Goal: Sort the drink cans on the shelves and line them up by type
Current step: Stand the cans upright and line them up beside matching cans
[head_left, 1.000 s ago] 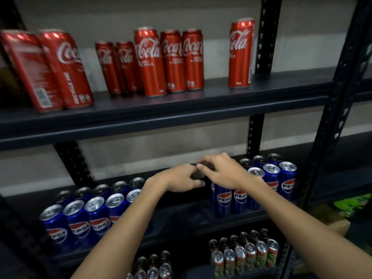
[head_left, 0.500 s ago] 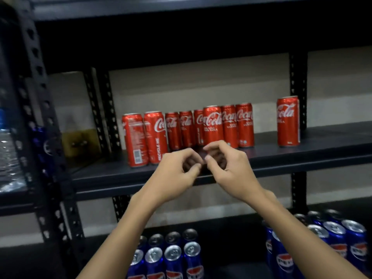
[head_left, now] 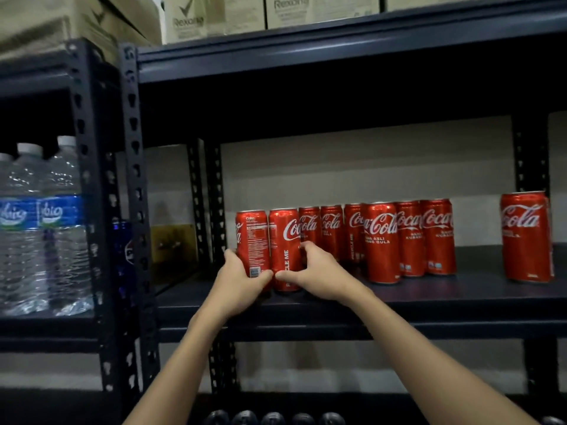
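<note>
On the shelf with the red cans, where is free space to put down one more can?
The shelf is bare between the main group of Coca-Cola cans and the lone can at right. The front strip is bare too. It is crowded at left, where the left hand and right hand grip two cans.

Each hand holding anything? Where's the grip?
Left hand grips the leftmost Coke can at its lower body; right hand grips the second can likewise.

Red cans [head_left: 382, 242] with white script stand on a black shelf [head_left: 429, 302]; bottles [head_left: 46, 228] wear blue labels.
</note>
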